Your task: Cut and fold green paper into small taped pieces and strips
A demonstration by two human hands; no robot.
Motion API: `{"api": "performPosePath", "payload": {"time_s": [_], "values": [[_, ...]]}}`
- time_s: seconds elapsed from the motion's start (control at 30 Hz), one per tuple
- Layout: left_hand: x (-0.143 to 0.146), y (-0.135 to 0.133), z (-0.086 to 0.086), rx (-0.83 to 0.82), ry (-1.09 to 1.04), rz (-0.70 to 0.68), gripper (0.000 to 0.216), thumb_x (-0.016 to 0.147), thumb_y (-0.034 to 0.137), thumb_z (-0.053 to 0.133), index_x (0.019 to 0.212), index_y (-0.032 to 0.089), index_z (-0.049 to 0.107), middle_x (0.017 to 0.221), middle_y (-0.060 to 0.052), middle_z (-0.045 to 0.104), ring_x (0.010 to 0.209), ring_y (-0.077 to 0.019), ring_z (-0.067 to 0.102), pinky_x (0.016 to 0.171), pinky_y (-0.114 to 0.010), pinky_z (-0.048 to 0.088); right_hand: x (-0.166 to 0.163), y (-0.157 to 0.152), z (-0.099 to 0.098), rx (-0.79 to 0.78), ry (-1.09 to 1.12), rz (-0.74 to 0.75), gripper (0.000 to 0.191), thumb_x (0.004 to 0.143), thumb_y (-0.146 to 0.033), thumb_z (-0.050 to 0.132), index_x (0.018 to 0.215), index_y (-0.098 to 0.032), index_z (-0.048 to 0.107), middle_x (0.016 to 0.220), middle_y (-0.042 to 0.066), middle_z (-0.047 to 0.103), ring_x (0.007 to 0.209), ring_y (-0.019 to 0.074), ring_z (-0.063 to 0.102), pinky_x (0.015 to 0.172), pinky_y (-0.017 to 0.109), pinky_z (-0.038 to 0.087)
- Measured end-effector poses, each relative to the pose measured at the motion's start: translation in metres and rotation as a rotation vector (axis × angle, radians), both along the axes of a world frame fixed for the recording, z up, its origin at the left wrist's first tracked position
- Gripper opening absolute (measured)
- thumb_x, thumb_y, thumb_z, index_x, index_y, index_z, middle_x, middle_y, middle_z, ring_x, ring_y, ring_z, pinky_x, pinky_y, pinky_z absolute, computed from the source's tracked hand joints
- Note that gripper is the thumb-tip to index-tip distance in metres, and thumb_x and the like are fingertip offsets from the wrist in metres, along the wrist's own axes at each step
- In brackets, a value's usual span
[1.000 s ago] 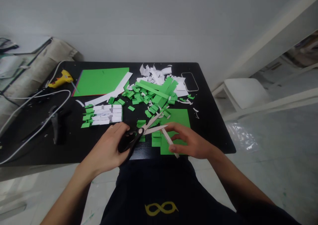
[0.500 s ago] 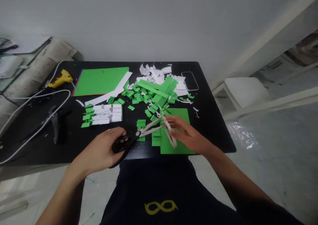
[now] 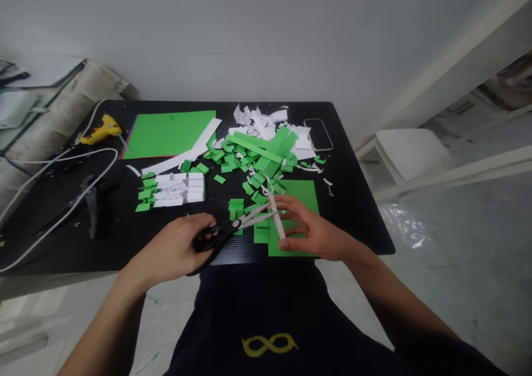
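Note:
Black-handled scissors (image 3: 226, 229) are in my left hand (image 3: 177, 248), fingers wrapped through the handles. Their blades are slightly apart and reach the strip held on the other side. My right hand (image 3: 316, 229) grips a narrow whitish paper strip (image 3: 276, 218) between thumb and fingers, above a green paper sheet (image 3: 299, 199). Under and beside the blades lie small folded green pieces (image 3: 261, 235). Left of them is a block of folded white and green paper pieces (image 3: 180, 190).
A heap of green and white paper scraps (image 3: 249, 154) covers the back middle. Around it are a phone (image 3: 318, 135), a green sheet stack (image 3: 170, 135), a yellow glue gun (image 3: 102, 130) with white cable (image 3: 103, 153), and a black tool (image 3: 92, 207). A white stool (image 3: 409, 152) stands right.
The strip, looped before, now looks straighter in my right hand, with the fingers spread further along it. The scissors have shifted slightly right, their blade tips meeting the strip.

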State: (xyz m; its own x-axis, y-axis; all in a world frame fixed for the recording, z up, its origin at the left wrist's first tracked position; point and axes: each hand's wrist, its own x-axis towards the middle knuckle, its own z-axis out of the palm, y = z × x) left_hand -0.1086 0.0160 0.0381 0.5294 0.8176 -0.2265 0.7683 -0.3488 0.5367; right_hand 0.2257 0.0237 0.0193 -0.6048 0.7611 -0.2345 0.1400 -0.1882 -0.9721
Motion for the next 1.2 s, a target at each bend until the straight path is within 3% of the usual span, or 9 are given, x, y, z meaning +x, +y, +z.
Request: {"api": "performPosePath", "payload": {"time_s": [0.2,0.67,0.77,0.9,1.07,1.2], "values": [[0.0,0.004,0.001,-0.013,-0.02,-0.033,0.008,0.087,0.026,0.057,0.081,0.022,0.06,0.075,-0.001,0.063,0.065,-0.0182,0.058,0.061,-0.03,0.04,-0.002,-0.002,0.002,0.061,-0.027,0.036,0.083,0.084,-0.037,0.09,0.154,-0.043,0.046,0.164,0.007,0.042,0.146,0.0326,0.051,0.111,0.055,0.057],[-0.003,0.005,0.003,-0.034,-0.065,-0.028,0.013,0.085,0.024,0.056,0.076,0.023,0.066,0.065,0.001,0.062,0.059,-0.0164,0.057,0.06,-0.028,0.042,-0.001,-0.003,0.001,0.023,-0.022,0.089,0.076,0.086,-0.037,0.088,0.152,-0.042,0.051,0.164,0.005,0.045,0.149,0.0324,0.05,0.115,0.057,0.054],[-0.005,0.004,0.002,-0.057,-0.062,0.0,0.021,0.091,0.03,0.057,0.072,0.022,0.064,0.064,0.002,0.059,0.058,-0.0145,0.053,0.057,-0.026,0.039,0.0,-0.004,0.0,0.015,0.02,0.096,0.077,0.084,-0.035,0.09,0.15,-0.043,0.051,0.164,0.005,0.044,0.149,0.0321,0.049,0.114,0.056,0.055],[-0.014,-0.002,0.001,-0.045,-0.024,0.131,0.037,0.095,0.053,0.063,0.076,0.021,0.065,0.063,0.003,0.06,0.055,-0.0136,0.051,0.055,-0.026,0.038,0.004,-0.003,0.001,0.026,0.052,0.079,0.077,0.085,-0.034,0.09,0.149,-0.043,0.049,0.165,0.004,0.044,0.15,0.0307,0.049,0.113,0.053,0.056],[-0.034,-0.013,-0.007,-0.034,0.061,0.245,0.042,0.099,0.06,0.054,0.089,0.022,0.068,0.077,-0.004,0.072,0.064,-0.022,0.066,0.059,-0.032,0.047,0.02,0.003,-0.001,0.198,-0.199,-0.066,0.076,0.09,-0.037,0.084,0.154,-0.044,0.044,0.165,0.006,0.046,0.153,0.035,0.046,0.119,0.062,0.048],[-0.046,-0.02,-0.024,0.062,0.178,0.298,0.038,0.099,0.056,0.052,0.09,0.023,0.069,0.089,-0.011,0.077,0.075,-0.0308,0.074,0.066,-0.039,0.052,0.032,0.007,-0.013,0.435,-0.534,-0.13,0.073,0.091,-0.022,0.076,0.154,-0.045,0.045,0.162,0.005,0.049,0.153,0.0402,0.044,0.123,0.074,0.036]]}}
